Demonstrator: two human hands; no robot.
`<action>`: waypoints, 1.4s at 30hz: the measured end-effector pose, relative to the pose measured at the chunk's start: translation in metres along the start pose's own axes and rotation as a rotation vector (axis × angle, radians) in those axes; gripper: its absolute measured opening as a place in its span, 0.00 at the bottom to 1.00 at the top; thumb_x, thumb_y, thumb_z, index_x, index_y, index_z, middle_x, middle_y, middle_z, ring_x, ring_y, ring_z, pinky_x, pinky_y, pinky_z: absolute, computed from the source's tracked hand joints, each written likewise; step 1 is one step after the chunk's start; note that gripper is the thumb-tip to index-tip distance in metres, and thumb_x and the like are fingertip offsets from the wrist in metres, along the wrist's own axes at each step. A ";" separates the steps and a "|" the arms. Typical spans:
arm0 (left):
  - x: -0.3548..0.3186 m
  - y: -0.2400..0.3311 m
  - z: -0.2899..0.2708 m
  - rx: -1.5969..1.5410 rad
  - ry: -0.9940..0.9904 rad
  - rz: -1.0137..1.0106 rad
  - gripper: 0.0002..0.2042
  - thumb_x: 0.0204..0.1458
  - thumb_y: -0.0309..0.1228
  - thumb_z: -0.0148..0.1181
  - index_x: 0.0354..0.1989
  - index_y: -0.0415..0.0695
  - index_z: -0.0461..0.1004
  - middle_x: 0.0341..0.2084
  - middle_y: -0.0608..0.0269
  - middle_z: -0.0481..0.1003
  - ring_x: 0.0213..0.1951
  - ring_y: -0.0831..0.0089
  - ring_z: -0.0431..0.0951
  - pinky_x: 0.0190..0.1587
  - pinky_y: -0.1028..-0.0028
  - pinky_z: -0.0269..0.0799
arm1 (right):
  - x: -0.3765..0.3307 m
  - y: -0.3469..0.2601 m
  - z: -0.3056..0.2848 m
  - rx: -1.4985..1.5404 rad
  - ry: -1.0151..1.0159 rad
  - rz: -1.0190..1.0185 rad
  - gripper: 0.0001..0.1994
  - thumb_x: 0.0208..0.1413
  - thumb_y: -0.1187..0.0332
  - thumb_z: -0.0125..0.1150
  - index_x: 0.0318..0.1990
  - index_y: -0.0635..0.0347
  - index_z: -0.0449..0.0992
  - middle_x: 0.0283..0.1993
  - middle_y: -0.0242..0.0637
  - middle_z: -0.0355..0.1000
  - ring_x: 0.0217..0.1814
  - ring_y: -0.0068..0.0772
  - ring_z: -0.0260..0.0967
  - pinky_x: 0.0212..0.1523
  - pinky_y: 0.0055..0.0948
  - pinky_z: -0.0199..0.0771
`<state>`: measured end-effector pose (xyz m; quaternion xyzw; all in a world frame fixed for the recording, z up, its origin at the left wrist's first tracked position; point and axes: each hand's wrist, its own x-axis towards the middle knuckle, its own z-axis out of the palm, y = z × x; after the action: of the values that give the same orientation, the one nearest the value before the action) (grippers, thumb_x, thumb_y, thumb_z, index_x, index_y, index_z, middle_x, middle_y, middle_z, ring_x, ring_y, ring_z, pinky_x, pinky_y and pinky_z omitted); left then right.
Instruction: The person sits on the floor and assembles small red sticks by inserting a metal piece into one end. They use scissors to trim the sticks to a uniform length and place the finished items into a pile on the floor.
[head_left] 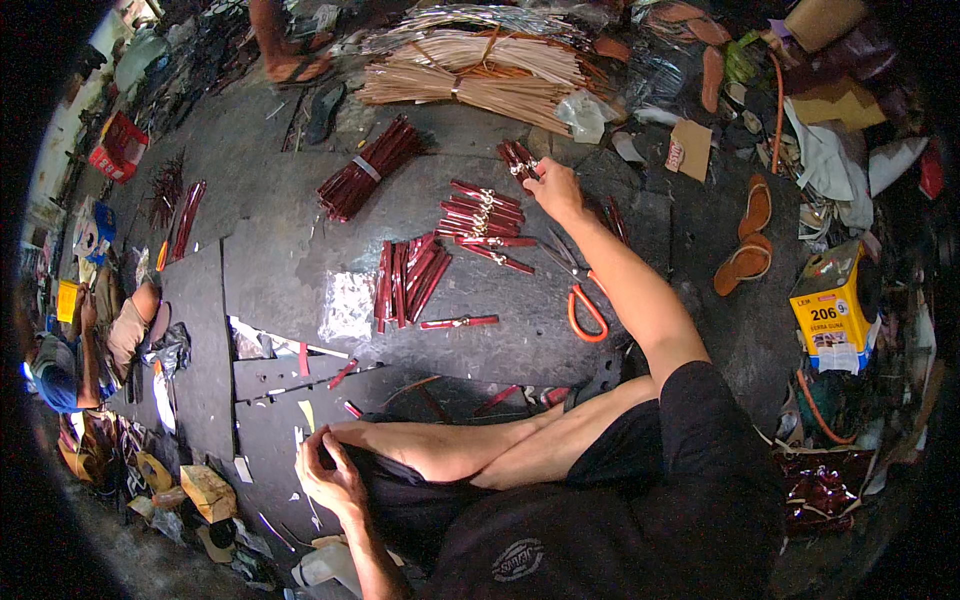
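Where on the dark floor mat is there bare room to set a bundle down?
Bare mat lies left of the flat red sticks, below the tied red bundle. It is crowded around the right hand, among the small tied bundles and orange-handled scissors.

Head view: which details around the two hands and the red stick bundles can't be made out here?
- Right hand: its fingertips cover part of the small red stick bundle; the grip is too small to read.
- Left hand: what its fingers pinch is too small to tell.
- Orange-handled scissors: partly hidden behind the right forearm.
- Corners of the head view: blacked out by the fisheye rim.
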<state>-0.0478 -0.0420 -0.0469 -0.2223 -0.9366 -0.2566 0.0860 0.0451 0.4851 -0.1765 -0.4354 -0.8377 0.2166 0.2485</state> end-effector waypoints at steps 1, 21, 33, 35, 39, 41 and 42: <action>0.000 0.000 0.000 0.002 -0.003 -0.003 0.08 0.57 0.32 0.57 0.36 0.43 0.79 0.30 0.58 0.78 0.34 0.57 0.77 0.41 0.63 0.70 | -0.005 -0.009 -0.002 -0.052 0.055 -0.062 0.11 0.47 0.64 0.69 0.33 0.62 0.78 0.38 0.49 0.76 0.46 0.52 0.73 0.47 0.45 0.72; 0.001 0.000 0.001 -0.014 0.004 0.010 0.07 0.56 0.32 0.57 0.35 0.42 0.79 0.30 0.58 0.78 0.33 0.58 0.77 0.40 0.64 0.70 | -0.017 -0.002 0.026 0.032 -0.335 -0.070 0.08 0.50 0.66 0.65 0.34 0.60 0.75 0.35 0.48 0.76 0.43 0.50 0.75 0.45 0.44 0.71; 0.001 0.001 -0.001 -0.036 -0.014 -0.008 0.07 0.57 0.31 0.57 0.36 0.42 0.78 0.30 0.58 0.78 0.35 0.57 0.76 0.42 0.63 0.69 | -0.011 -0.006 0.028 -0.102 -0.381 -0.093 0.15 0.51 0.60 0.67 0.36 0.64 0.77 0.36 0.50 0.77 0.42 0.48 0.76 0.43 0.42 0.73; 0.001 0.001 -0.001 -0.032 -0.013 -0.006 0.07 0.57 0.31 0.57 0.36 0.42 0.78 0.30 0.57 0.78 0.34 0.57 0.76 0.42 0.63 0.70 | -0.010 -0.004 0.027 -0.035 -0.409 -0.037 0.15 0.51 0.60 0.67 0.37 0.64 0.77 0.38 0.50 0.77 0.43 0.48 0.75 0.44 0.41 0.72; 0.001 -0.001 0.001 -0.033 0.002 0.015 0.07 0.56 0.31 0.57 0.35 0.42 0.78 0.30 0.57 0.77 0.34 0.57 0.76 0.42 0.63 0.70 | -0.008 -0.004 0.023 -0.002 -0.416 0.046 0.15 0.52 0.60 0.66 0.40 0.64 0.77 0.38 0.49 0.77 0.42 0.47 0.75 0.44 0.41 0.72; 0.000 -0.001 0.000 -0.038 0.005 0.011 0.07 0.56 0.31 0.57 0.35 0.42 0.78 0.30 0.57 0.77 0.34 0.57 0.76 0.42 0.63 0.70 | -0.003 -0.010 0.015 0.048 -0.407 0.125 0.15 0.51 0.61 0.66 0.41 0.63 0.78 0.40 0.49 0.77 0.45 0.48 0.75 0.46 0.42 0.72; -0.001 -0.001 0.000 -0.038 0.006 0.005 0.07 0.56 0.31 0.57 0.35 0.42 0.78 0.29 0.57 0.77 0.34 0.57 0.76 0.42 0.63 0.70 | -0.001 -0.014 0.012 0.074 -0.404 0.164 0.15 0.50 0.61 0.66 0.41 0.62 0.78 0.41 0.49 0.77 0.46 0.48 0.76 0.47 0.42 0.72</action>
<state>-0.0478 -0.0435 -0.0476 -0.2257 -0.9307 -0.2749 0.0854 0.0295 0.4756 -0.1781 -0.4406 -0.8238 0.3492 0.0730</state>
